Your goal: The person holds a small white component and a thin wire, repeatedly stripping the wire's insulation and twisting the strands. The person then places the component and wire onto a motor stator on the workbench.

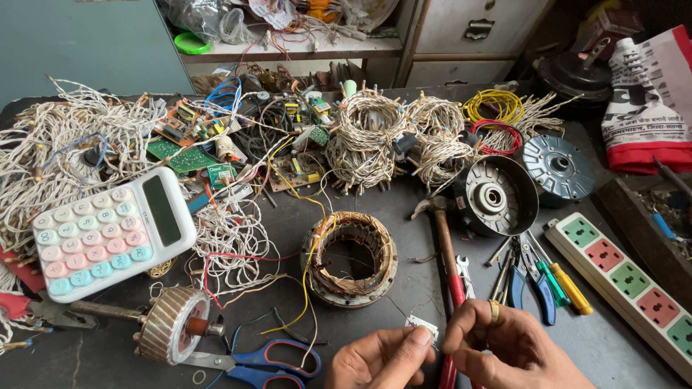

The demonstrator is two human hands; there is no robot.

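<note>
At the bottom edge, my left hand (382, 358) and my right hand (504, 346) meet over a small pale flat piece (423, 325), pinched between their fingertips. A ring sits on a finger of my right hand. Just beyond them lies a round motor stator (351, 257) with copper windings and yellow and red leads. A hammer (441, 238) with a wooden and red handle runs under my right hand.
A white calculator (108, 230) lies at left, a rotor (169, 324) and blue-red scissors (267, 360) at bottom left. Bundles of white wire, circuit boards (184, 155), motor housings (497, 194), pliers and screwdrivers (548, 281) and a power strip (627, 284) crowd the dark table.
</note>
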